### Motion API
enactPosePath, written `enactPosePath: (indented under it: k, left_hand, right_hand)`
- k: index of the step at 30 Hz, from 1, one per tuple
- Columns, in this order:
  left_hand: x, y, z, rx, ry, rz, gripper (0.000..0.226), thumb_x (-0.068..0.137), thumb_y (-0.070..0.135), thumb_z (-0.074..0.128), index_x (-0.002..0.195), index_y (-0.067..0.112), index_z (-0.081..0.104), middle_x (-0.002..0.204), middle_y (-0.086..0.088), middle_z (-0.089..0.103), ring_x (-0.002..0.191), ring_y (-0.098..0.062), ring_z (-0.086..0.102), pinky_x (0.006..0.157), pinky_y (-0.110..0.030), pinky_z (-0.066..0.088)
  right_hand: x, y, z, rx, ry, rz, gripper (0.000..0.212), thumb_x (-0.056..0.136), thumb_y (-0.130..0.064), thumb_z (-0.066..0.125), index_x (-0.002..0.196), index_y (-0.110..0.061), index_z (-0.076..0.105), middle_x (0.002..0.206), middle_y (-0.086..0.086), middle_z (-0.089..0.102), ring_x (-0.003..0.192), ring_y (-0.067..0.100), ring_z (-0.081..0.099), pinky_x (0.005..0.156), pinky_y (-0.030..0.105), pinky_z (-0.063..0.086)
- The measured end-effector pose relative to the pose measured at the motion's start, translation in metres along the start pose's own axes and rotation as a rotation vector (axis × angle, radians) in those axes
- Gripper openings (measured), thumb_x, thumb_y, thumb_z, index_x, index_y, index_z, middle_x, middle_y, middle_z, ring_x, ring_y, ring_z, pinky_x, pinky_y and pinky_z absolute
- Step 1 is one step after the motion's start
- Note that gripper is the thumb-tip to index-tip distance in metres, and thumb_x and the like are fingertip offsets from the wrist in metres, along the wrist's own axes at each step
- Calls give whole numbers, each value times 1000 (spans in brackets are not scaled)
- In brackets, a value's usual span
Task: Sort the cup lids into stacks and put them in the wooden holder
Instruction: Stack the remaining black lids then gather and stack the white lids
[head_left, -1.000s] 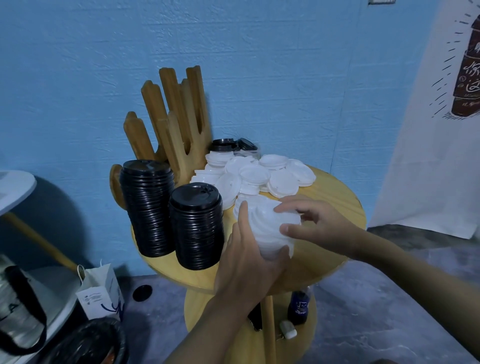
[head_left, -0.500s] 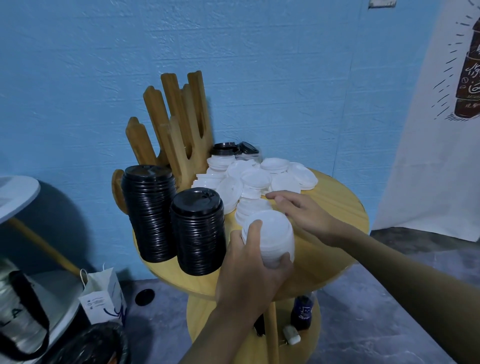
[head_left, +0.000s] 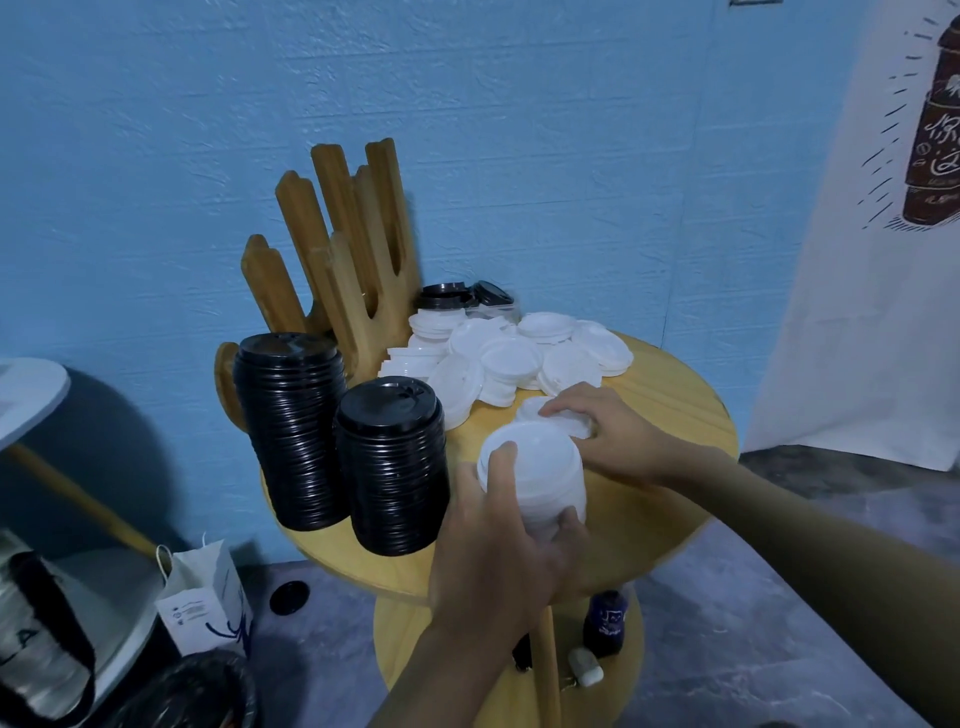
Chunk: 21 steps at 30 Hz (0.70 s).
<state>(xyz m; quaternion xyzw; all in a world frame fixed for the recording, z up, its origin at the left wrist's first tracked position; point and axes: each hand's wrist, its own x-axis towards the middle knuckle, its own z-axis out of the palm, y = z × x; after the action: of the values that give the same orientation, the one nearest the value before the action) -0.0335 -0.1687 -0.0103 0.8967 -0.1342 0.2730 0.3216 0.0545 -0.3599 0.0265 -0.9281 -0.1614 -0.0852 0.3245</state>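
Observation:
My left hand (head_left: 498, 556) grips a stack of white lids (head_left: 535, 467) above the near side of the round wooden table (head_left: 670, 395). My right hand (head_left: 613, 436) lies over a small pile of white lids (head_left: 535, 408) on the table just behind that stack, fingers curled round them. More loose white lids (head_left: 519, 358) lie heaped toward the back. Two tall stacks of black lids (head_left: 291, 431) (head_left: 395, 467) stand on the left. The wooden holder (head_left: 353, 260) rises behind them with nothing in its slots.
A few black lids (head_left: 457, 299) sit at the back by the blue wall. Under the table, a lower shelf holds a dark bottle (head_left: 605, 623). A paper bag (head_left: 208, 608), a black lid on the floor (head_left: 289, 597) and a bin (head_left: 192, 691) are at lower left.
My right hand left the held stack and moved back and down onto the small pile of white lids. My left hand turned the stack more upright and kept hold of it.

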Motion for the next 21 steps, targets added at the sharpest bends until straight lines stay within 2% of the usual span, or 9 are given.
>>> enactPosePath:
  k: [1, 3, 5, 7, 10, 13, 16, 21]
  left_hand:
    - [0, 0, 0, -6, -5, -6, 71, 74, 63, 51, 134, 28, 34, 108, -2, 47, 92, -22, 55, 67, -30, 51]
    - [0, 0, 0, -12, -20, -14, 72, 74, 63, 50, 135, 28, 34, 112, -1, 47, 96, -22, 55, 71, -33, 54]
    - [0, 0, -1, -23, -39, -25, 72, 74, 65, 47, 135, 29, 33, 114, -1, 46, 100, -22, 53, 76, -34, 54]
    - [1, 1, -1, -29, -61, -36, 73, 73, 67, 44, 136, 31, 30, 116, 0, 44, 103, -22, 52, 79, -35, 53]
    - [3, 0, -1, -47, -110, -60, 77, 72, 70, 40, 138, 34, 25, 124, 3, 41, 112, -19, 50, 86, -34, 51]
    - [5, 0, -3, -76, -148, -77, 77, 72, 71, 42, 138, 38, 20, 128, 5, 40, 116, -20, 49, 90, -39, 51]
    - [8, 0, -4, -100, -169, -80, 77, 74, 70, 47, 140, 39, 20, 128, 7, 39, 117, -20, 48, 92, -42, 50]
    - [8, -1, -4, -189, -163, -68, 81, 79, 79, 39, 145, 37, 18, 133, 8, 40, 120, -15, 46, 95, -43, 49]
  right_hand:
    - [-7, 2, -4, -6, 32, 11, 36, 73, -59, 64, 105, -42, 62, 111, -13, 58, 111, 16, 51, 102, 36, 39]
    - [-20, 11, -12, 9, 113, 15, 20, 81, -41, 73, 98, -35, 65, 103, -18, 58, 104, 8, 53, 96, 28, 39]
    - [-33, 19, -19, 45, 173, 35, 14, 84, -28, 74, 89, -36, 64, 101, -19, 58, 102, 5, 53, 91, 20, 37]
    - [-39, 28, -23, 60, 231, 70, 17, 83, -26, 74, 87, -39, 63, 103, -16, 59, 107, 7, 50, 93, 22, 36]
    - [-44, 34, -25, 69, 232, 177, 14, 85, -30, 71, 96, -33, 64, 112, -10, 58, 109, 8, 47, 94, 26, 36]
    - [-44, 34, -26, 119, 198, 239, 17, 87, -34, 69, 100, -26, 62, 101, -11, 60, 90, 11, 52, 78, 25, 41]
    - [-46, 24, -29, 173, 277, 249, 22, 84, -30, 73, 101, -21, 62, 92, -12, 57, 78, 5, 50, 70, 23, 40]
    - [-53, -7, -38, 308, 335, 125, 21, 82, -26, 76, 99, -23, 65, 100, -11, 60, 86, 4, 54, 77, 21, 43]
